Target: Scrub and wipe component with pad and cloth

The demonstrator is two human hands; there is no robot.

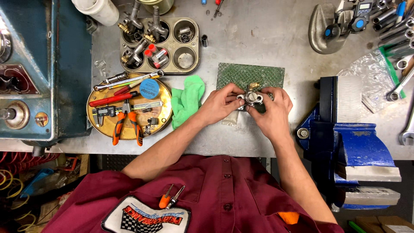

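A: Okay, sweep left to right. What's on the bench?

B: Far left, blue machine housing [43, 69]. Next to it a round brass tray [161, 118] with orange-handled pliers [126, 125], a caliper [105, 111], a red-handled tool [113, 99]. Above that, a muffin tin [196, 43] holding small fittings. Green rag [187, 100] just right of the tray.

A: And the hands?

B: Both meet at centre over a green mesh mat [250, 74]. Left hand [220, 103] and right hand [271, 114] are both closed around a small metal carburetor-like part [251, 98], thumbs and fingertips pinching it from either side.

A: Orientation of the part?

B: Long axis runs roughly left-right, between the two hands. Left fingers sit on its left end, right fingers wrap the right end and underside. Brass bit on top, pointing away from the person. Neither hand is nearer; both touch it. It's held just above the near edge of the mat. Can't tell if it touches the mat.

A: Right side?

B: Blue bench vise [353, 142], then wrenches [403, 86] and sockets at the far right edge.
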